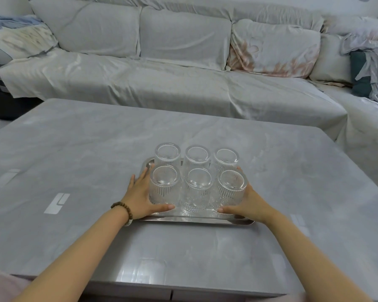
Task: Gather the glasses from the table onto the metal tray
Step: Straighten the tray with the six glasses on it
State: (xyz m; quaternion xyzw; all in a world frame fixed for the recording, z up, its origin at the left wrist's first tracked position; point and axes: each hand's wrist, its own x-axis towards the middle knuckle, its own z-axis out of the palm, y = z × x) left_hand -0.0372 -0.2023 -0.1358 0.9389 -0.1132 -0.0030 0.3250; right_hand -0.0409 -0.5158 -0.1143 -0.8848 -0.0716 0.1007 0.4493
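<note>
Several clear ribbed glasses (198,190) stand upside down in two rows of three on the metal tray (194,221), which rests on the grey table (74,149). My left hand (140,192) lies along the tray's left side, fingers stretched over the rim beside the front-left glass (164,186), thumb laid across the tray's front. My right hand (251,201) mirrors it on the right side, against the front-right glass (231,188), partly hidden behind it. Both hands are spread flat and neither is closed around anything. A bead bracelet is on the left wrist.
The grey marble-look table stretches wide on all sides of the tray, its near edge just below my forearms. Behind it stands a sofa (183,83) under a pale cover, with cushions and crumpled cloth (371,62) at the right end.
</note>
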